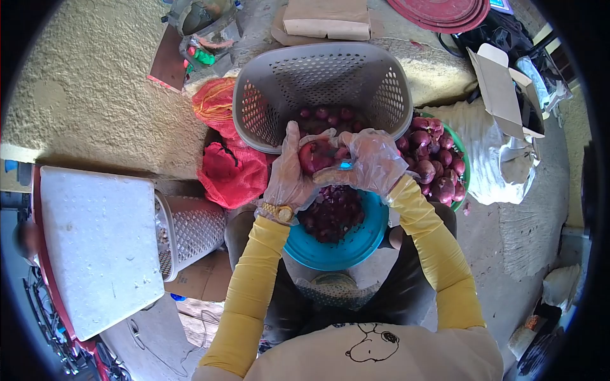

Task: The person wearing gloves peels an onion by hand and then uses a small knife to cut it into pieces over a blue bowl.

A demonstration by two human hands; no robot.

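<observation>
A red onion point(316, 157) rests in my left hand point(287, 171), whose fingers curl round its side while the thumb sticks up. My right hand point(376, 160) is closed against the onion's right side. Between its fingers shows a small bright blue object point(345, 164), mostly hidden, so its kind I cannot tell. Thin clear plastic gloves cover both hands. Below them is a turquoise basin point(337, 259) with dark onion skins and scraps point(332, 219). Just beyond stands a grey perforated basket point(321, 73), with several red onions point(333, 116) at its bottom.
To the right, a green basin point(466, 168) is heaped with red onions point(438, 168), beside a white sack point(502, 162). A red mesh sack point(234, 173) leans left of the basket. Further left are a tipped perforated basket point(194, 228) and a white foam box point(98, 247).
</observation>
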